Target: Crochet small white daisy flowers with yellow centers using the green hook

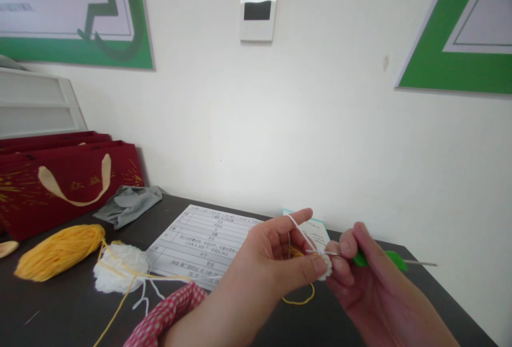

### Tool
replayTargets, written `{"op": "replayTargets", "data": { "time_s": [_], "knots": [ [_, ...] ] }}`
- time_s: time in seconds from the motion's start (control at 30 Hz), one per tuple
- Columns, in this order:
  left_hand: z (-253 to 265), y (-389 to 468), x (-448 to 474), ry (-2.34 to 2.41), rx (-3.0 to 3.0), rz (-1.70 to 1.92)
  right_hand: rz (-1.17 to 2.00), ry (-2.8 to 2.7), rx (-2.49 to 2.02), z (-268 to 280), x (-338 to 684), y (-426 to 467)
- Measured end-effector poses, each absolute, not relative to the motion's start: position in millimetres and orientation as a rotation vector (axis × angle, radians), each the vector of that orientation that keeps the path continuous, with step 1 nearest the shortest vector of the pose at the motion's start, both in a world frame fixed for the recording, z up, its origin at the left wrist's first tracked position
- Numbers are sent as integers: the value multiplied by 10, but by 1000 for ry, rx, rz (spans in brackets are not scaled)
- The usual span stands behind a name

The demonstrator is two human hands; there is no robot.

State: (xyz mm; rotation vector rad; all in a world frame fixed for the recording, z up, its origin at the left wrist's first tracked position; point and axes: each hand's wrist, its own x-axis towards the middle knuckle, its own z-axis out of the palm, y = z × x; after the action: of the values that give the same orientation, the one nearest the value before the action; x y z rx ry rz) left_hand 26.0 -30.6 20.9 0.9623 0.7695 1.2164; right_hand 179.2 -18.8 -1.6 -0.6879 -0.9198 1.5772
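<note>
The small white stitched piece (pixel 327 268) was to the right of the printed sheet (pixel 196 240), held above the dark table (pixel 76 317), pinched between the thumb and fingers of my left hand (pixel 272 261). My index finger stretched out with a white strand (pixel 298 225) running over it. My right hand (pixel 370 283), farther right of the sheet, was closed on the green-handled hook (pixel 396 259); its metal shaft reached the piece, though I couldn't quite tell whether the tip sat inside a stitch. A yellow strand (pixel 303 302) looped below my hands, also right of the sheet. Left of the sheet lay the white yarn ball (pixel 114 269), yellow yarn trailing across it, and farther left the yellow skein (pixel 60 251). A grey cloth (pixel 130 203) lay off the sheet's far left corner, with red bags (pixel 88 176) beyond. High on the wall behind the sheet hung a white panel (pixel 258 30).
</note>
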Motion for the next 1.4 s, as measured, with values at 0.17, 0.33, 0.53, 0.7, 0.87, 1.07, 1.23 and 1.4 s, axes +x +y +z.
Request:
{"op": "replayTargets", "data": {
  "time_s": [0.17, 0.33, 0.53, 0.7, 0.87, 1.07, 1.23, 1.4],
  "knots": [
    [169, -269, 272, 819, 1044, 1222, 1739, -808, -648, -48, 1819, -179],
    [112, -286, 293, 857, 1148, 1274, 1713, -724, -697, 9, 1774, -172],
    [66, -315, 336, 985, 1373, 1411, 1743, -688, -664, 28, 1760, -172],
    [-10, -265, 313, 787, 1909, 1740, 1830, -625, -610, -31, 1783, -171],
    [-5, -228, 262, 637, 2248, 1794, 1902, -562, -584, -50, 1782, -130],
    [19, -249, 252, 765, 2261, 1828, 1962, -518, -597, -19, 1789, -120],
    [5, -274, 290, 940, 1724, 1713, 1749, -720, -554, 36, 1755, -205],
    [78, -272, 363, 872, 1076, 1465, 1527, -840, -532, 41, 1717, -254]
  ]
}}
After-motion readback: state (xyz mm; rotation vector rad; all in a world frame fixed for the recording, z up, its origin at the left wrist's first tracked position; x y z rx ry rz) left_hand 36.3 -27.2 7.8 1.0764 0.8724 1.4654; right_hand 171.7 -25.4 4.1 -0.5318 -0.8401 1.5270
